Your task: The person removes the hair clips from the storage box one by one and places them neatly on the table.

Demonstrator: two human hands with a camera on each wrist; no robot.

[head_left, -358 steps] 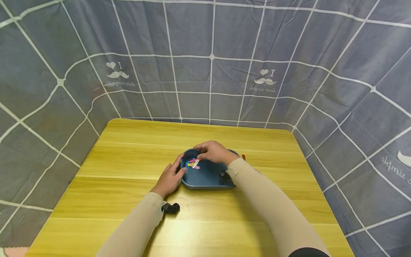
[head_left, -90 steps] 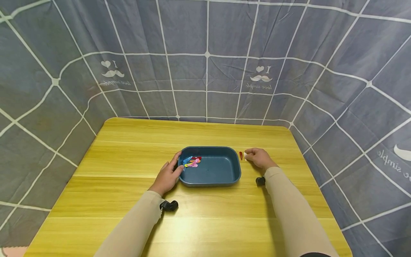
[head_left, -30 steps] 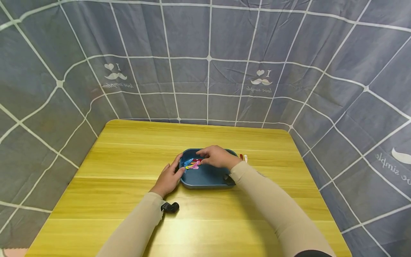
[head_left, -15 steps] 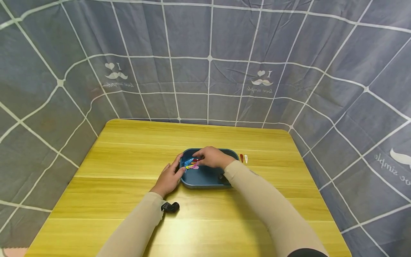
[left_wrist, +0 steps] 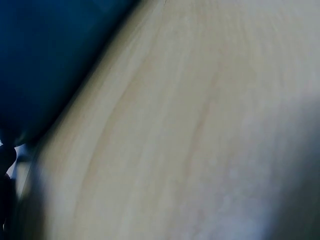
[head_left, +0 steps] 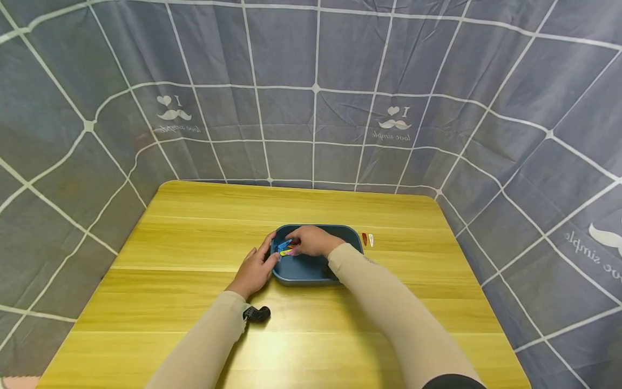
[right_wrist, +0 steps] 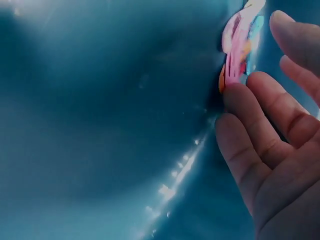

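Observation:
A dark blue plastic tub (head_left: 303, 274) sits on the table, with a small pile of coloured snap hair clips at its left end. My left hand (head_left: 251, 270) grips the tub's left wall, thumb at the rim and fingers along the outside. Inside the tub, my right hand (head_left: 313, 241) reaches over the pile and partly covers it. The right wrist view shows its fingers loosely bent, fingertips right at a pink hair clip (right_wrist: 238, 47), with a gap beneath the thumb side. Blue hair clips (head_left: 285, 245) and a yellow hair clip (head_left: 285, 252) lie near the left thumb.
Just right of the tub, a red hair clip (head_left: 364, 239) and a white hair clip (head_left: 371, 240) lie side by side on the wooden table (head_left: 204, 227). A grey checked curtain (head_left: 291, 113) stands behind the table and along both sides.
The white clip went from the tub to the table beside the red one. After that, my right hand came back into the tub and moved left over the pile. My left hand stayed put.

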